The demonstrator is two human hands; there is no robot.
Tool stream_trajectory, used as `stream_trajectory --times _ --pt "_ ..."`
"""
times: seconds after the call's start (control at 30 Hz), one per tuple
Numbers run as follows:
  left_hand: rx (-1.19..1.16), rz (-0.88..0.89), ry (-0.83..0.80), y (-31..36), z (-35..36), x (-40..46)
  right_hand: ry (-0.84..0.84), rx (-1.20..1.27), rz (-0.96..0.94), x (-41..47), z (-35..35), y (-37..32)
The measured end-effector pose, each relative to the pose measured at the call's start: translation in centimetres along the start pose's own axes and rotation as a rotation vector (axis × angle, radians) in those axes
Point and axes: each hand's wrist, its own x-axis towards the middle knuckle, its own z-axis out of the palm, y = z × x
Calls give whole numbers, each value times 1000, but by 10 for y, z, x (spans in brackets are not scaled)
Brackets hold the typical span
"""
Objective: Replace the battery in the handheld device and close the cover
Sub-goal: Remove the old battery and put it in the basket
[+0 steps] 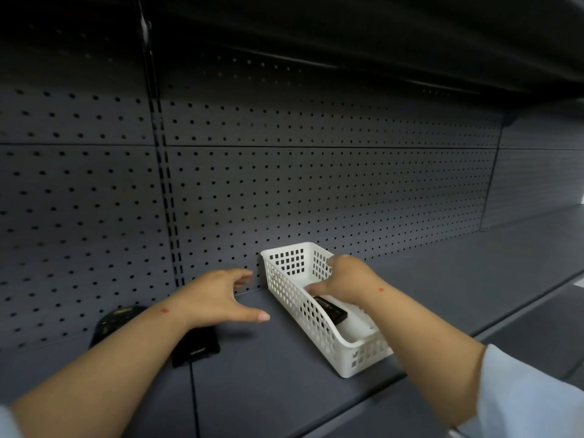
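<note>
Head view showed the battery (pixel 330 308), a flat black rectangular pack with a pale label, lying on the floor of the white basket (pixel 319 314), toward the basket's 6 o'clock half. It appeared rigid and light, with smooth faces that would likely slip under a pinch on the flat sides. The judged hold point was across its two long edges, thumb on one and fingers on the other.

The right hand (pixel 343 281) was lowered into the basket from the 4 o'clock side. Its thumb reached down to the far end of the battery and looked to be touching it; the remaining fingers were hidden behind the hand, so whether that grip was closed on the battery could not be told.

The handheld device (pixel 118 317), a dark unit with a keypad, lay on the shelf (pixel 284 390) at 9 o'clock from the basket, well apart from it and partly covered by the left forearm. A flat black piece (pixel 197 346), possibly the cover or a removed pack, lay just beside it at 3 o'clock.

The left hand (pixel 221 298) hovered above the shelf between device and basket, fingers spread wide, holding nothing.

A perforated back panel (pixel 316 191) stood at 12 o'clock.
</note>
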Motion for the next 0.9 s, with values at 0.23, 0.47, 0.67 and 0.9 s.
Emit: stream_trajectory --times 0.23,0.47,0.67,0.9 --pt "5 -31 5 -11 -15 -17 17 207 -79 3 -13 -17" --pt "11 -100 22 -30 -34 -43 -99 335 -231 -2 -2 -50" --pt "66 -166 42 -55 -49 -75 -192 306 -316 -7 24 -86" --pt "82 -259 40 -78 -63 -114 -288 246 -396 -13 55 -122"
